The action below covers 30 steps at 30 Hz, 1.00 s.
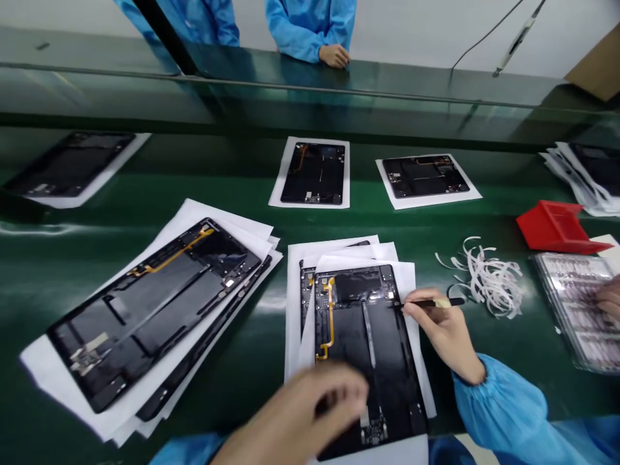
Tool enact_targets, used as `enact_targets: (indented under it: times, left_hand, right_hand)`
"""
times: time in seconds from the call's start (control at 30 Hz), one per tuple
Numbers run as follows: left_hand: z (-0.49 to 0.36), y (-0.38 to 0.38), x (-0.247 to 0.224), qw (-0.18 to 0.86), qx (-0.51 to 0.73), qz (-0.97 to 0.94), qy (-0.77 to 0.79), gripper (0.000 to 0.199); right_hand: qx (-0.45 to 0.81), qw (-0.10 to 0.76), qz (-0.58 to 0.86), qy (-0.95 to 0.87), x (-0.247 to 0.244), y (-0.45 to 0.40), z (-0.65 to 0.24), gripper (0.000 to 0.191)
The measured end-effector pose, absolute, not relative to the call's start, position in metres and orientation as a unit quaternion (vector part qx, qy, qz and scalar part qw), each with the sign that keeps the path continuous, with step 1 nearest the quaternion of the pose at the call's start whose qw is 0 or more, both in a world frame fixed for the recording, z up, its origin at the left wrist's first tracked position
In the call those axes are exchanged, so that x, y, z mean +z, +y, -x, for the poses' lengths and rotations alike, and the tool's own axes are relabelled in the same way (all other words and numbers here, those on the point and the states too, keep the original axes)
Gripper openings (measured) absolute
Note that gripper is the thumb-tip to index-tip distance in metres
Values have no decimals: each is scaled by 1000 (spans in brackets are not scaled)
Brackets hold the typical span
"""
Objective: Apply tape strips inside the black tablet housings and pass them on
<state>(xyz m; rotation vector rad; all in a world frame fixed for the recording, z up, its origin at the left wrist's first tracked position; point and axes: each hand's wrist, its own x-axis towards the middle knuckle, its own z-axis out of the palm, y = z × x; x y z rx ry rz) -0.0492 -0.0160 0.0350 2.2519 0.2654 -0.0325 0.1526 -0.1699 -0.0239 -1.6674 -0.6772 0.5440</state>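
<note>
A black tablet back housing with a yellow flex cable lies on white sheets in front of me. My right hand grips a slim black pen-like tool with a pale yellow band, its tip at the housing's right edge. My left hand is blurred by motion, low over the housing's lower left side, with nothing visible in it. To the left, a second housing with a yellow flex cable rests on a stack of white sheets.
Two more housings on white sheets lie farther along the green bench. On the right are a red tray, a tangle of white strips, and a clear tray of parts under another hand. A blue-sleeved person's hand rests beyond a rail.
</note>
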Motion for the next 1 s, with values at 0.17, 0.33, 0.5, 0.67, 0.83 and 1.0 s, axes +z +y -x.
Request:
enact_targets:
  times: [0.17, 0.33, 0.5, 0.67, 0.83, 1.0]
  left_hand:
    - [-33, 6, 1, 398, 57, -905, 140, 34]
    - [-60, 2, -19, 381, 99, -916, 78, 20]
    - [-50, -1, -21, 350, 121, -925, 83, 12]
    - [-45, -6, -21, 333, 119, -929, 108, 8]
    - [-46, -9, -22, 353, 117, -920, 124, 8]
    - [-47, -6, -24, 392, 115, -903, 133, 11]
  right_hand:
    - [182, 595, 720, -308, -39, -167, -161, 10]
    - [153, 596, 704, -356, -46, -169, -160, 6]
    - [149, 610, 692, -356, -48, -169, -159, 12]
    - [132, 612, 695, -355, -47, -168, -158, 15]
    - [137, 613, 698, -344, -48, -168, -158, 15]
    - [111, 632, 698, -319, -46, -166, -158, 16]
